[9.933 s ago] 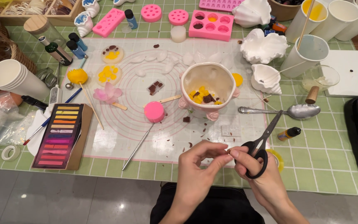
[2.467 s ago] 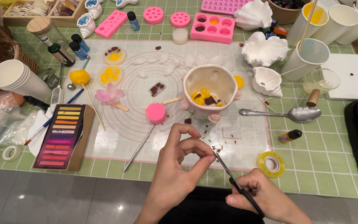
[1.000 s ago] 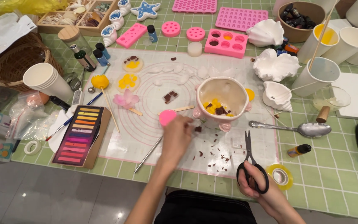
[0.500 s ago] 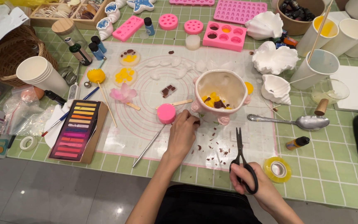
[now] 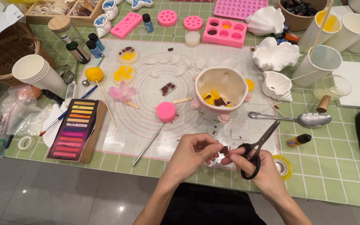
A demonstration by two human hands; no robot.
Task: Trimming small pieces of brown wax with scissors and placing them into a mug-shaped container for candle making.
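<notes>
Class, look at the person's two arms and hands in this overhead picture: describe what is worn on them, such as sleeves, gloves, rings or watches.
Both arms are bare as far as the picture shows them: no sleeves reach the forearms. The left hand wears no glove, and no ring, watch or bracelet shows on it. The right hand is likewise ungloved, its wrist bare. The nails look short and unpainted, though they are small in view.

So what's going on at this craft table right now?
A person holds a small brown piece between the fingertips of the left hand and the right hand, which also holds black scissors. Beyond the hands stands a white cup with yellow and brown bits inside.
</notes>
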